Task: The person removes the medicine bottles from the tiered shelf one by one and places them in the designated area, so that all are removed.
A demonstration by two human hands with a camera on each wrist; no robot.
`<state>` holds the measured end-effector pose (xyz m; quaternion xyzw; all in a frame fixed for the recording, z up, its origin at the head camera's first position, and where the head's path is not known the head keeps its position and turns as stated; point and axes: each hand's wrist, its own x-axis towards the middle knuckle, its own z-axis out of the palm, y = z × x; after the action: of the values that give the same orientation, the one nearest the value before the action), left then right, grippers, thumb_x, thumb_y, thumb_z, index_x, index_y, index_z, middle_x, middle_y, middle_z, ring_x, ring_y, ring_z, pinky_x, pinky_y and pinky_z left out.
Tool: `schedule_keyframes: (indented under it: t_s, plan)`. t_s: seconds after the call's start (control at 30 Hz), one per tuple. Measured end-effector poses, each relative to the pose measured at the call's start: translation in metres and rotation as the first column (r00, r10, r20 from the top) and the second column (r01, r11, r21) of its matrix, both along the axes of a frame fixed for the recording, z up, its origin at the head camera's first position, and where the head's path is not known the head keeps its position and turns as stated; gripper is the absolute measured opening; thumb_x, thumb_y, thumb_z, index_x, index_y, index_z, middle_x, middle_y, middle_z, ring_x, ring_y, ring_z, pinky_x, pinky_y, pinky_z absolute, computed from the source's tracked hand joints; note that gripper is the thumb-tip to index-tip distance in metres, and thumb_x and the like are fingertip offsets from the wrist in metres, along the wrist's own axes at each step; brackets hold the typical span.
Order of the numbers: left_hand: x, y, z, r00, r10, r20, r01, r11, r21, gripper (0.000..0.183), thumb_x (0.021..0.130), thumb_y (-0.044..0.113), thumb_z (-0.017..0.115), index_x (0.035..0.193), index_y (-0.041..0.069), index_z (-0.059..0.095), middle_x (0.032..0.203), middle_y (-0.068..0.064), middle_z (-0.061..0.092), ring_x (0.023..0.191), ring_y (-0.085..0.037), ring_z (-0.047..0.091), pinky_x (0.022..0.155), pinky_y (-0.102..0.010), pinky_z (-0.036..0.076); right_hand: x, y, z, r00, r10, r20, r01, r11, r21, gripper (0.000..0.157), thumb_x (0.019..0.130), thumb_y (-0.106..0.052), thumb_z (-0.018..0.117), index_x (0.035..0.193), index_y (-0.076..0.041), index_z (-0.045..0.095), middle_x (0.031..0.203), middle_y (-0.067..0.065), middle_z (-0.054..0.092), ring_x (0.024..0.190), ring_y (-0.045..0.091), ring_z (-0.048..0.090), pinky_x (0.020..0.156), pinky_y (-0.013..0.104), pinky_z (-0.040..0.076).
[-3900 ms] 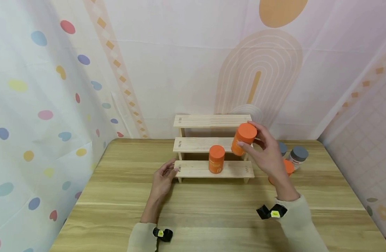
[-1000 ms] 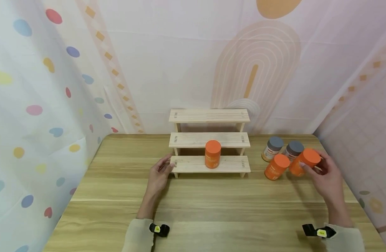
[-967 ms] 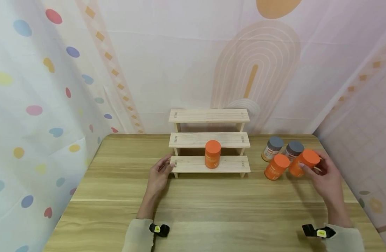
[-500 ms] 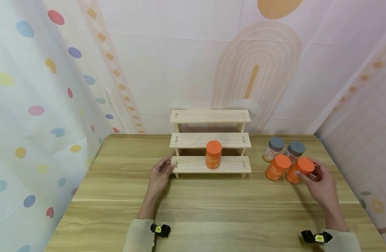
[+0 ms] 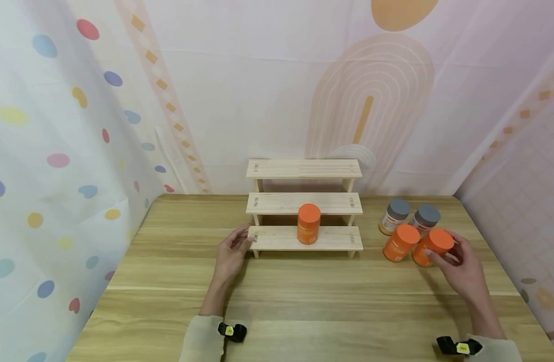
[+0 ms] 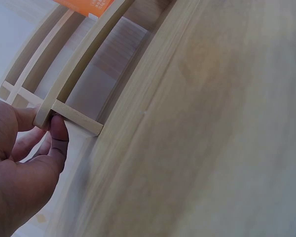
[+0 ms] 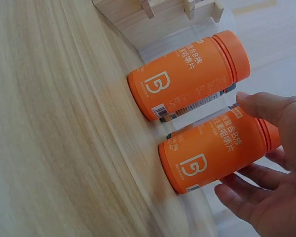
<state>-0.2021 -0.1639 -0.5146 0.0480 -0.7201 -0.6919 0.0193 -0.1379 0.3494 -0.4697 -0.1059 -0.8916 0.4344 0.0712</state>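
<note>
My left hand (image 5: 230, 253) pinches the left end of the lowest board of a three-tier wooden display shelf (image 5: 277, 239); the left wrist view has thumb and fingers around that board end. One orange pill bottle (image 5: 308, 224) stands upright in the middle of the lowest tier. Over on the right, my right hand (image 5: 462, 266) holds a second orange pill bottle (image 7: 212, 148), thumb on one side and fingers on the other. This bottle is upright on the table, close beside a third orange pill bottle (image 5: 401, 243).
Behind the orange bottles on the right stand two bottles with grey caps, a left one (image 5: 395, 216) and a right one (image 5: 426, 216), the latter partly hidden. A patterned cloth (image 5: 268, 90) hangs behind the wooden table (image 5: 313, 301).
My right hand has carried its orange bottle from above the shelf's right side to the table on the right, and lowered it beside the other orange one. The left hand stays at the shelf.
</note>
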Motion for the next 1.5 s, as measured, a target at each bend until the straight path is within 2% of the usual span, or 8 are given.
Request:
schedule_keyframes:
  t_s: [0.17, 0.33, 0.43, 0.53, 0.7, 0.97, 1.37, 1.5]
  plan:
    - [0.000, 0.001, 0.000, 1.000, -0.005, -0.001, 0.005, 1.000, 0.004, 0.044, 0.101, 0.002, 0.062, 0.145, 0.006, 0.057, 0.129, -0.021, 0.060, 0.102, -0.007, 0.065, 0.090, -0.012, 0.056, 0.003, 0.000, 0.005, 1.000, 0.011, -0.002, -0.011, 1.000, 0.010, 0.088, 0.098, -0.041, 0.069, 0.163, -0.009, 0.020, 0.154, 0.029, 0.043, 0.128, 0.033, 0.047, 0.088, 0.001, 0.044]
    - [0.001, 0.001, 0.001, 1.000, -0.013, 0.001, 0.013, 1.000, 0.002, 0.043, 0.101, 0.003, 0.062, 0.144, 0.006, 0.057, 0.129, -0.020, 0.060, 0.103, -0.008, 0.065, 0.090, -0.012, 0.056, 0.004, -0.003, 0.014, 0.999, 0.031, -0.036, -0.031, 0.999, 0.010, 0.086, 0.100, -0.037, 0.067, 0.164, -0.008, 0.017, 0.159, 0.029, 0.036, 0.138, 0.046, 0.039, 0.117, 0.021, 0.039]
    - [0.001, 0.001, 0.001, 1.000, -0.015, 0.001, 0.015, 1.000, -0.006, 0.044, 0.102, 0.004, 0.062, 0.145, 0.006, 0.056, 0.130, -0.020, 0.059, 0.103, -0.008, 0.065, 0.089, -0.012, 0.056, 0.004, -0.005, 0.020, 0.997, 0.038, -0.061, -0.038, 0.999, 0.002, 0.086, 0.100, -0.035, 0.067, 0.164, -0.007, 0.016, 0.163, 0.029, 0.030, 0.143, 0.049, 0.033, 0.126, 0.050, 0.029]
    - [0.001, 0.000, 0.001, 1.000, -0.013, 0.003, 0.013, 1.000, -0.003, 0.043, 0.102, 0.004, 0.061, 0.145, 0.006, 0.056, 0.129, -0.019, 0.059, 0.103, -0.008, 0.064, 0.088, -0.012, 0.056, 0.003, -0.008, 0.026, 0.996, 0.050, -0.080, -0.050, 0.999, -0.005, 0.087, 0.100, -0.033, 0.068, 0.164, -0.007, 0.015, 0.165, 0.029, 0.024, 0.148, 0.052, 0.025, 0.122, 0.069, 0.021]
    - [0.000, 0.000, 0.001, 1.000, -0.009, 0.002, 0.009, 1.000, 0.001, 0.044, 0.102, 0.003, 0.061, 0.145, 0.006, 0.056, 0.130, -0.020, 0.059, 0.104, -0.008, 0.064, 0.090, -0.012, 0.055, 0.004, -0.011, 0.036, 0.990, 0.081, -0.119, -0.081, 0.997, 0.002, 0.089, 0.099, -0.030, 0.070, 0.165, -0.011, 0.015, 0.169, 0.025, 0.019, 0.152, 0.051, 0.017, 0.123, 0.069, 0.015]
    - [0.002, 0.000, 0.000, 1.000, -0.011, -0.005, 0.011, 1.000, -0.004, 0.045, 0.101, 0.001, 0.062, 0.145, 0.005, 0.056, 0.130, -0.021, 0.059, 0.105, -0.010, 0.065, 0.092, -0.013, 0.056, 0.004, -0.020, 0.052, 0.979, 0.096, -0.179, -0.089, 0.995, 0.048, 0.088, 0.096, -0.028, 0.073, 0.165, -0.018, 0.019, 0.169, 0.019, 0.023, 0.153, 0.046, 0.024, 0.131, 0.052, 0.015]
    - [0.003, 0.002, 0.001, 1.000, 0.003, -0.016, -0.003, 1.000, -0.028, 0.042, 0.102, 0.006, 0.063, 0.143, 0.007, 0.058, 0.130, -0.023, 0.060, 0.103, -0.008, 0.064, 0.089, -0.011, 0.055, -0.003, -0.042, 0.071, 0.965, 0.187, -0.185, -0.182, 0.982, 0.041, 0.089, 0.095, -0.028, 0.076, 0.165, -0.022, 0.021, 0.169, 0.020, 0.023, 0.145, 0.060, 0.029, 0.111, 0.079, 0.027]
    - [0.003, 0.002, 0.002, 1.000, -0.004, -0.007, 0.004, 1.000, -0.030, 0.042, 0.102, 0.007, 0.062, 0.144, 0.008, 0.058, 0.131, -0.022, 0.059, 0.104, -0.009, 0.064, 0.090, -0.011, 0.055, -0.008, -0.052, 0.073, 0.951, 0.235, -0.199, -0.236, 0.972, 0.019, 0.089, 0.095, -0.025, 0.075, 0.165, -0.024, 0.021, 0.168, 0.022, 0.023, 0.143, 0.060, 0.030, 0.110, 0.079, 0.028]
